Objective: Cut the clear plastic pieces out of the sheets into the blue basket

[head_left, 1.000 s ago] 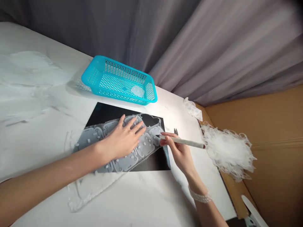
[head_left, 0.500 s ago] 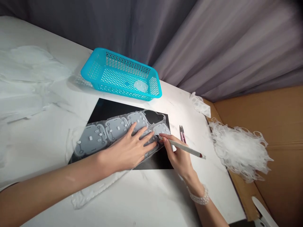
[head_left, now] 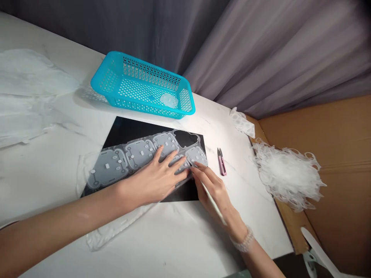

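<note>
My left hand (head_left: 156, 178) lies flat with fingers spread on a translucent moulded sheet (head_left: 139, 153), which has several rounded panels with small raised parts. Beneath the sheet is a black mat (head_left: 131, 129), and part of the sheet hangs past the mat's left and front edges. My right hand (head_left: 216, 189) pinches a slim pale pen-like tool (head_left: 213, 203). Its narrow tip meets the sheet just beyond my left fingertips, near a rounded cut-out at the sheet's right end. The exact shape of the tip is too small to tell.
Behind the mat stands a blue basket (head_left: 142, 106) holding one translucent piece (head_left: 169, 100). Pink-handled thread snips (head_left: 222, 162) lie to the right. Farther right are a heap of clear trimmings (head_left: 286, 173) and a cardboard box (head_left: 324, 154). Translucent sheets (head_left: 29, 92) lie at left.
My right hand has turned the tool, so its rear end now points down towards my wrist instead of out to the right. My left hand stays on the sheet. The view has shifted slightly.
</note>
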The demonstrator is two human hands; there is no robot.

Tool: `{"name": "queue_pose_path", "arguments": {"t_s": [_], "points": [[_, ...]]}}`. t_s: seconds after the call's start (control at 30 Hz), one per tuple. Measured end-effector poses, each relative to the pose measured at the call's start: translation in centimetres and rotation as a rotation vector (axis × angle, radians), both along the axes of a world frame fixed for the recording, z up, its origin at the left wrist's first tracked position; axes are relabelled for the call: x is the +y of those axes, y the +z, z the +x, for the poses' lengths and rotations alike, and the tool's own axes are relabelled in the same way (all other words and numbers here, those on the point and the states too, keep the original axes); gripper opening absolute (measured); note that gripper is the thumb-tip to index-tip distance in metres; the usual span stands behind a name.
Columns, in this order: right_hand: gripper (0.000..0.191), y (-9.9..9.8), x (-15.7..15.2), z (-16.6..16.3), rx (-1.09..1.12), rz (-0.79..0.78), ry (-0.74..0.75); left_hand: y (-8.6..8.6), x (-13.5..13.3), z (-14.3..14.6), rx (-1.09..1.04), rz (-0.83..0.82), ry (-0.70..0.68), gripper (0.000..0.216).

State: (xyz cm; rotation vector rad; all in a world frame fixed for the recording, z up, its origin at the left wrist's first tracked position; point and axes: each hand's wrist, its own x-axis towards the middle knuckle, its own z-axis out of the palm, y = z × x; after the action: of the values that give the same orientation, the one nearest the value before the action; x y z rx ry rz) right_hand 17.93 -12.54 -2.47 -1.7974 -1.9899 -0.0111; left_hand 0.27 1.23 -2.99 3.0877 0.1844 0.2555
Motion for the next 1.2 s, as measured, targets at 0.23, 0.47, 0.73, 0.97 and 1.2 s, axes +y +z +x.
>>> {"name": "queue_pose_path", "arguments": {"t_s": [0.23,0.47,0.73,0.97,1.2], "points": [[0.039,-1.5,1.0,0.4,-0.082,0.007,-0.016,0.0,-0.3,0.0,-0.014,0.002,0.010,0.040],[0.037,-0.1,2.1,-0.1,-0.108,-0.102,0.010,-1.1,-0.6,0.2,-0.036,-0.001,0.033,0.047],[0.028,1.0,3.1,2.0,0.286,-0.037,-0.124,-1.3,-0.5,0.1,-0.040,-0.005,0.040,0.052],[0.013,4.2,-1.7,14.3,0.899,0.284,-0.680,-0.5,-0.6,0.1,0.008,-0.089,0.055,0.050],[0.018,6.3,-1.3,8.1,1.071,0.309,-0.570,1.8,-0.4,0.6,-0.167,-0.790,0.155,0.043]]}}
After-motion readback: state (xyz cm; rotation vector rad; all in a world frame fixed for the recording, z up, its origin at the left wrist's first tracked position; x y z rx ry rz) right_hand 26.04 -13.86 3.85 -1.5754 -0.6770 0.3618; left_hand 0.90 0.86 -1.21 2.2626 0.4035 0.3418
